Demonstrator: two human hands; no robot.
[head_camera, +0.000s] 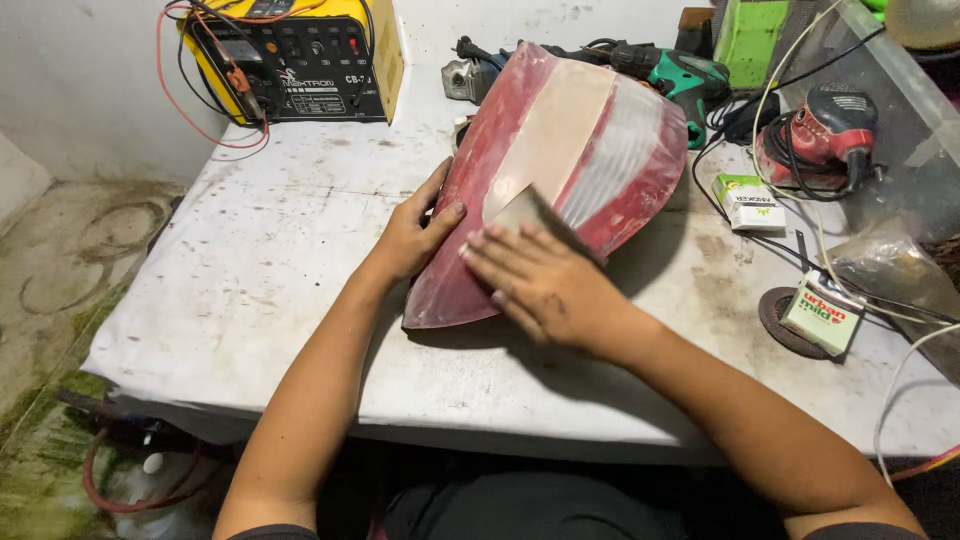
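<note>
The tail-light lens, a curved shell of red and clear plastic, is lying dome-up on the stained white worktable, just beyond the near edge and in the middle of the head view. I am judging it light and stiff but easy to scratch or crack, and slick on its face, so the rim looks like the safest place to grip. My left hand is bracing its left edge, fingers half curled over the rim and thumb resting on the red surface. My right hand is lying flat and spread on the lower part of the lens, pressing a small grey sheet, probably sandpaper, under the fingertips. Well apart, a yellow-and-black charger box is sitting at the far left, and a red sander is waiting to the right.
</note>
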